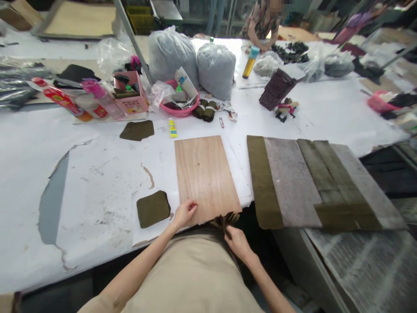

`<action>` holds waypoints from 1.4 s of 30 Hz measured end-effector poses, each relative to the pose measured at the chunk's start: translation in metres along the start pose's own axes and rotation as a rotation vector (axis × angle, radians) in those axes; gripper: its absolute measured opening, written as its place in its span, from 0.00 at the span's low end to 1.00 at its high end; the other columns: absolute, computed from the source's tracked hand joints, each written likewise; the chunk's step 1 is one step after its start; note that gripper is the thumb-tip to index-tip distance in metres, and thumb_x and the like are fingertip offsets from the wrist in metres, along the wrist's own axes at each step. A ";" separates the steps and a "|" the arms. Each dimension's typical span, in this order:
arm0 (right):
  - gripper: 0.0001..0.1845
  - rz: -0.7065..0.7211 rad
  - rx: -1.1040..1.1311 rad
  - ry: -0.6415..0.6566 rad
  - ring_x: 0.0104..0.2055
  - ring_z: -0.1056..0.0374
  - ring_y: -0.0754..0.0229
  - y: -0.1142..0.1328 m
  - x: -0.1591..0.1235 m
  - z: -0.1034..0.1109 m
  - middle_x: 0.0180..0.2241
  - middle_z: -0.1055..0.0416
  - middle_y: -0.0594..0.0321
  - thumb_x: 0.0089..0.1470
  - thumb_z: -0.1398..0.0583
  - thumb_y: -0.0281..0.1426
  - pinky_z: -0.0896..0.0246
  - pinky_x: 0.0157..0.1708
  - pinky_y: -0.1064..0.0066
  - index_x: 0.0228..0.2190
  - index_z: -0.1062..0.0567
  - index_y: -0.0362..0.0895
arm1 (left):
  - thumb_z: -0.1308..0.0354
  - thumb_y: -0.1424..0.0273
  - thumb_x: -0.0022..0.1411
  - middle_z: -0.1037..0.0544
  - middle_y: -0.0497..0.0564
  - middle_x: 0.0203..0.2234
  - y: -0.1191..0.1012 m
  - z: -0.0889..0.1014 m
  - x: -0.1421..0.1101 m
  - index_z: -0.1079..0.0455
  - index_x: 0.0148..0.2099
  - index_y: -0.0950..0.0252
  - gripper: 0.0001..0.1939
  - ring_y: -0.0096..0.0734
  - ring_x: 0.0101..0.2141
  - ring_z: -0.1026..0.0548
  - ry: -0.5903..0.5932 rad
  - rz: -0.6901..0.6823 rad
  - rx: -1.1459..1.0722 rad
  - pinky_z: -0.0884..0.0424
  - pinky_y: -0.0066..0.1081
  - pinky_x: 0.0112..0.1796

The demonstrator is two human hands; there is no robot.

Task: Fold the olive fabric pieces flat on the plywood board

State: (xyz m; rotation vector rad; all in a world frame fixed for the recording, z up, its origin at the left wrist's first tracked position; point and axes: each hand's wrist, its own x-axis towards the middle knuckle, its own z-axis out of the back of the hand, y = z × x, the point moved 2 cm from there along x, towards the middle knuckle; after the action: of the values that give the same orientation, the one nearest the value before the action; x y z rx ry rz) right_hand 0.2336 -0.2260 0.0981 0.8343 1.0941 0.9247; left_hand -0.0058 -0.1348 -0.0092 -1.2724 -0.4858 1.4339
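The left hand (185,212) lies on the near left part of a thin light-brown wooden board (206,174); its fingers are curled and together, and I see nothing between them. The right hand (237,241) is closed on a bunch of dark olive strips (227,220), just at the near edge of the board, in front of the person's body.

The board lies flat on the white-covered surface (107,174), and its near edge is about at the edge of this surface. To the left of it, and apart from it, is a dark olive piece with rounded corners (153,209); a strip of the white covering shows between them. To the right, across another narrow white strip, lies a large flat panel with olive and grey bands (293,187), and its near part reaches out past the edge of the surface.

Beyond the far edge of the board there is white covering, then a small yellow tube (172,128), two dark olive rolls (208,111) and a pink basin (179,112) filled with small things. Another person (262,26) is at the far side.
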 end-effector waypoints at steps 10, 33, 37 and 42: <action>0.21 -0.126 0.385 -0.102 0.47 0.30 0.50 0.015 0.017 -0.030 0.42 0.24 0.57 0.46 0.37 0.40 0.35 0.48 0.58 0.42 0.24 0.45 | 0.44 0.44 0.50 0.21 0.62 0.35 -0.038 -0.011 -0.035 0.27 0.40 0.69 0.32 0.39 0.36 0.22 0.689 0.224 -0.682 0.28 0.34 0.39; 0.18 -0.037 0.310 0.027 0.39 0.29 0.54 0.046 0.050 -0.055 0.37 0.24 0.61 0.46 0.36 0.42 0.34 0.42 0.63 0.38 0.24 0.46 | 0.32 0.68 0.46 0.22 0.58 0.42 -0.093 0.010 -0.031 0.30 0.49 0.68 0.27 0.41 0.41 0.24 0.175 0.205 -0.920 0.26 0.36 0.43; 0.15 0.095 0.182 -0.067 0.40 0.30 0.55 0.046 0.053 -0.058 0.36 0.24 0.61 0.48 0.37 0.41 0.36 0.46 0.63 0.35 0.24 0.46 | 0.33 0.66 0.48 0.21 0.59 0.40 -0.101 0.001 -0.028 0.30 0.47 0.69 0.23 0.41 0.38 0.22 0.111 0.256 -0.985 0.26 0.38 0.41; 0.23 -0.159 0.503 0.168 0.39 0.28 0.53 0.038 0.070 -0.054 0.38 0.24 0.59 0.50 0.40 0.45 0.32 0.41 0.61 0.45 0.28 0.46 | 0.33 0.67 0.47 0.20 0.54 0.35 -0.120 -0.003 -0.022 0.26 0.39 0.68 0.16 0.40 0.38 0.23 -0.119 0.124 -0.683 0.26 0.32 0.40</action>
State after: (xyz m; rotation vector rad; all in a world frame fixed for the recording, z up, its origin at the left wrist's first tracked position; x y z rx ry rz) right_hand 0.1877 -0.1414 0.0944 1.0711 1.5508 0.5978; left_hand 0.0460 -0.1185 0.0997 -1.7773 -1.0543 1.5083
